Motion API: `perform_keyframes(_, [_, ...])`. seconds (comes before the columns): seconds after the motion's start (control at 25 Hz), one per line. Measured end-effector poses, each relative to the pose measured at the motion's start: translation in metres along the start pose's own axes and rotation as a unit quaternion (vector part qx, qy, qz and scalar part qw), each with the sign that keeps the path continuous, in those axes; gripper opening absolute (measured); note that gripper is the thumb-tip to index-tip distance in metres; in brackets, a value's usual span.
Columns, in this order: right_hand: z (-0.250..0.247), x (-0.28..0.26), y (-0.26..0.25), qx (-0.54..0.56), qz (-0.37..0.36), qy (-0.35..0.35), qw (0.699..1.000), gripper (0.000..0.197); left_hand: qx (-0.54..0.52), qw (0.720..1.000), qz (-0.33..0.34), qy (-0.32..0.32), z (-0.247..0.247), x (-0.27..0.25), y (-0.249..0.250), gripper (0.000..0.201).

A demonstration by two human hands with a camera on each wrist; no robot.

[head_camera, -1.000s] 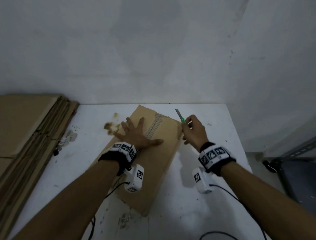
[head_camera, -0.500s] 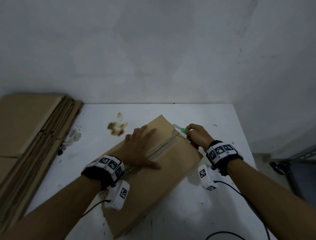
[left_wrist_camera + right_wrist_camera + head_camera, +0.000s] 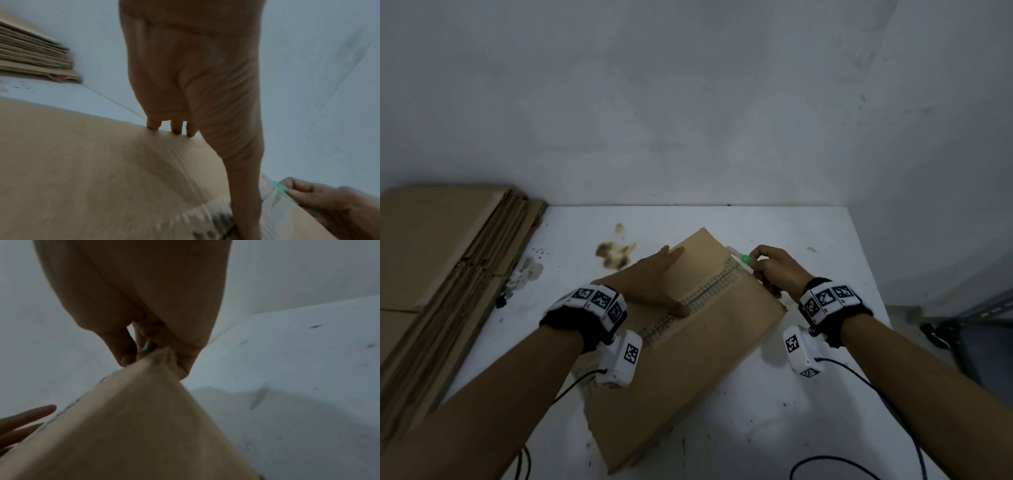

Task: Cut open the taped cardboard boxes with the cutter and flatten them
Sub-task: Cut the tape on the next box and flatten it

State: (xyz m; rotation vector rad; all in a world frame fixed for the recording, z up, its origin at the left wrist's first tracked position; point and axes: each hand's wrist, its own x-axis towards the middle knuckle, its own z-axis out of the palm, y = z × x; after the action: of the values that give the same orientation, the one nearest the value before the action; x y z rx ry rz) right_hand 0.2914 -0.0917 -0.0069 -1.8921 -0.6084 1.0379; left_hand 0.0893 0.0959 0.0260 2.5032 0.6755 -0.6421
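A brown cardboard box (image 3: 705, 346) lies slanted on the white table (image 3: 774, 411), with a printed tape seam (image 3: 709, 293) along its top. My left hand (image 3: 654, 284) presses flat on the box top left of the seam, fingers straight (image 3: 176, 128). My right hand (image 3: 774, 270) grips a green-and-white cutter (image 3: 739, 257) at the far end of the seam, at the box's right far corner. In the right wrist view the cutter (image 3: 147, 348) shows only as a green sliver between the fingers, at the box edge (image 3: 144, 402). The blade is hidden.
A stack of flattened cardboard (image 3: 441, 274) lies along the table's left side. A brown stain (image 3: 614, 253) marks the table beyond the box. The wall (image 3: 688, 102) stands close behind. Dark shelving (image 3: 969, 329) sits off the right edge. Cables (image 3: 859, 394) trail from both wrists.
The box has turned clockwise under my left hand. My right hand has brought the cutter from the air down to the far end of the tape seam.
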Motion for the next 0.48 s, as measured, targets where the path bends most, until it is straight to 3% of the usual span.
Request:
perform_keyframes(0.24, [-0.007, -0.001, 0.002, -0.014, 0.006, -0.006, 1.000, 0.017, 0.021, 0.999, 0.018, -0.035, -0.010, -0.002, 0.005, 0.132])
perform_keyframes(0.48, [0.001, 0.017, -0.010, -0.119, -0.020, -0.016, 0.993, 0.017, 0.041, 0.998, 0.009, -0.053, -0.011, 0.001, 0.004, 0.126])
